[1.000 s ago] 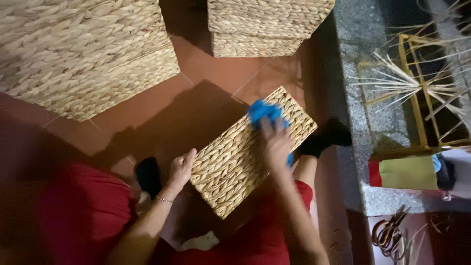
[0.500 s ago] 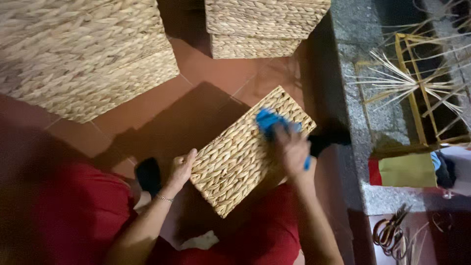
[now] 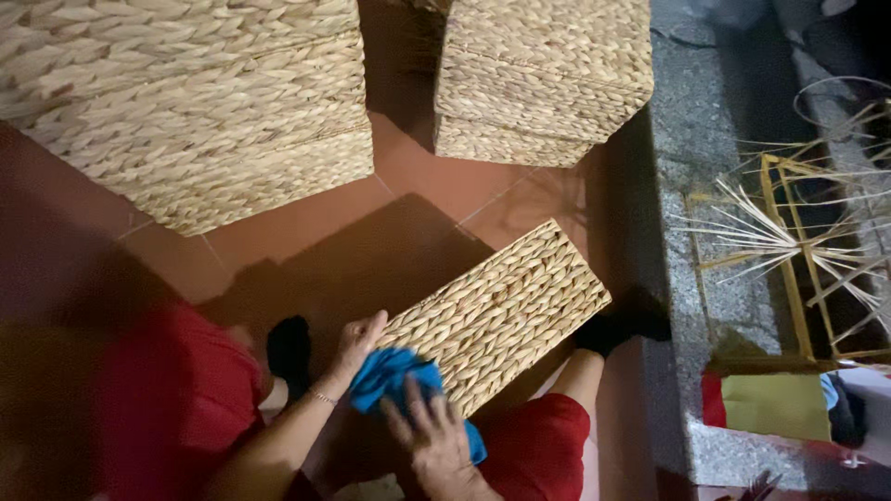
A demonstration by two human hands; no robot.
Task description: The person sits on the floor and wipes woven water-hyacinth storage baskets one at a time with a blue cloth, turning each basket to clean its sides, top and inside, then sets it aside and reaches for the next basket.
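A flat woven straw basket (image 3: 506,311) rests tilted between my knees, its far end near my black-socked foot (image 3: 608,329). My right hand (image 3: 436,445) presses a blue cloth (image 3: 394,376) against the near end of the basket. My left hand (image 3: 357,341) lies flat against the basket's near left edge, fingers together, steadying it. A thin bracelet circles the left wrist. I wear red trousers (image 3: 176,399).
Two large woven baskets stand on the red tile floor, one at top left (image 3: 186,102) and one at top centre (image 3: 548,74). A grey stone ledge (image 3: 691,186) runs along the right, with a yellow frame of loose straw strips (image 3: 789,250) beyond it.
My right hand has drawn the blue cloth from the basket's far end down to its near end, close to my left hand. The left hand has stayed in place.
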